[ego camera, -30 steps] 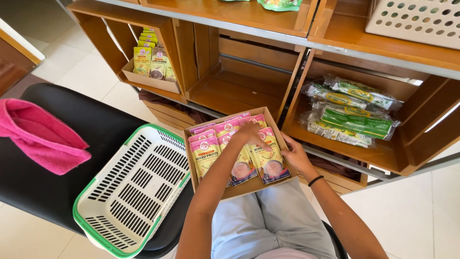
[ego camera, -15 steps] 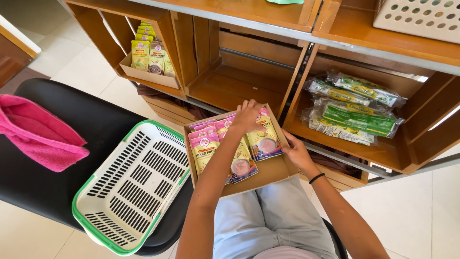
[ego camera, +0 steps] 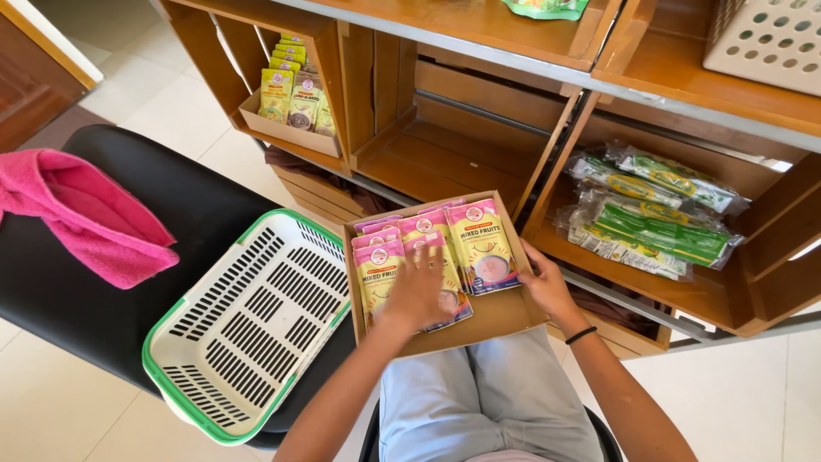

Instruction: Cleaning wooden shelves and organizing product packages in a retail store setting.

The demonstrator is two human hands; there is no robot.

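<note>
A shallow cardboard tray (ego camera: 505, 315) rests on my lap, filled with several pink and yellow food pouches (ego camera: 479, 246). My left hand (ego camera: 419, 289) lies flat on the pouches in the middle of the tray, fingers spread and slightly blurred. Along the tray's right edge, my right hand (ego camera: 547, 284) holds the cardboard, a black band on its wrist. Beside the tray to the left, a white basket with a green rim (ego camera: 244, 321) sits empty on a black seat (ego camera: 128, 248).
A pink cloth (ego camera: 85, 214) lies on the seat's left side. Wooden crate shelves stand ahead: yellow pouches in a box (ego camera: 291, 98) at upper left, green wrapped packs (ego camera: 650, 210) at right, an open wooden compartment (ego camera: 445, 145) between them. A white perforated basket (ego camera: 770, 38) sits on top.
My left hand has slid back from the far right pouches to the middle of the tray. The view moved closer to the tray.
</note>
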